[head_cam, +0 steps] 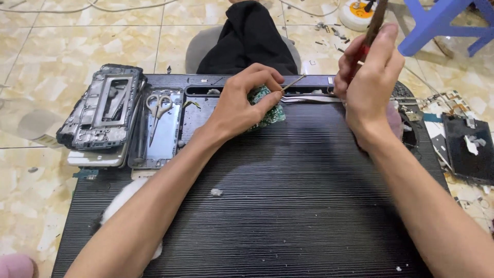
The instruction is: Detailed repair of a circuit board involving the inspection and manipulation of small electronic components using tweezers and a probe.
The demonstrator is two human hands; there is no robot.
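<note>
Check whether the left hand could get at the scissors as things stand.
Probably yes: the scissors lie uncovered on a phone back panel just left of the left hand, nothing between them. But its fingers already hold a green circuit board.

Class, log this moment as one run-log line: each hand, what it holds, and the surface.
left hand: pinches green circuit board | right hand: grips red-handled tool | surface: black ribbed mat
</note>
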